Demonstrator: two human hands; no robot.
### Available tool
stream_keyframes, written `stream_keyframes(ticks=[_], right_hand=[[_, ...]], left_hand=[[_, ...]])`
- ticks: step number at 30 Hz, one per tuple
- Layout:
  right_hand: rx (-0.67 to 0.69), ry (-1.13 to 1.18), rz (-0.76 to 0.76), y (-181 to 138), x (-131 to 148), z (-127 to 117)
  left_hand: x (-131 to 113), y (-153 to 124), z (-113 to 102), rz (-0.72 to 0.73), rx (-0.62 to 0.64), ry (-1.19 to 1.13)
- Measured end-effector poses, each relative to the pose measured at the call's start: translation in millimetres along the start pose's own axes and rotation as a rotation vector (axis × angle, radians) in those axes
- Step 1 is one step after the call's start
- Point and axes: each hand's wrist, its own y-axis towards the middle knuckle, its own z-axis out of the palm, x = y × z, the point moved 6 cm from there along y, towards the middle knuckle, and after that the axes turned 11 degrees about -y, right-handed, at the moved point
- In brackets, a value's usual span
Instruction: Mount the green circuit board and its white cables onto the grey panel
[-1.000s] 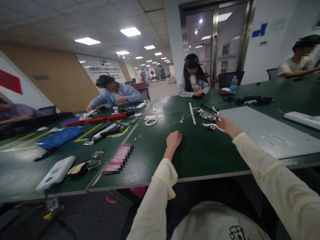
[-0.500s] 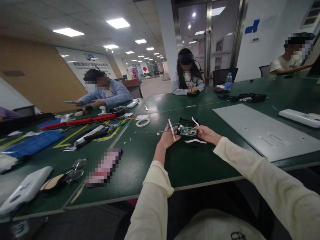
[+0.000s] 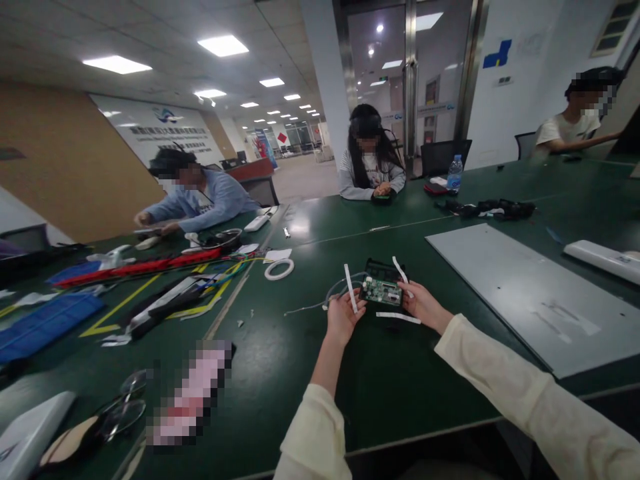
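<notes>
A small black tray with a green circuit board (image 3: 382, 289) is held just above the dark green table (image 3: 280, 373). My left hand (image 3: 343, 315) grips its left side, fingers curled, with a white ribbon strip (image 3: 350, 297) rising past the thumb. My right hand (image 3: 423, 305) closes on its right side, where another white strip (image 3: 400, 269) sticks up. A third white strip (image 3: 398, 317) lies under the board. A thin grey cable (image 3: 320, 303) trails left from the board across the table.
A grey metal sheet (image 3: 520, 293) lies at the right. A white tape ring (image 3: 279, 269), red and black tools, blue trays (image 3: 45, 320) and a pixelated pink item (image 3: 193, 393) sit to the left. Three other people sit around the table; a water bottle (image 3: 454, 175) stands far back.
My right hand pulled the circuit board in from further out on the table. My left hand left the table and took hold of its left side. Both hands now hold it closer to me.
</notes>
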Motion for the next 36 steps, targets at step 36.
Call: stream_keyframes(ticks=[36], right_hand=[[-0.067, 0.049, 0.037, -2.2, 1.9, -11.2]], left_hand=[[3.3, -2.4, -1.0, 0.251, -0.025, -0.035]])
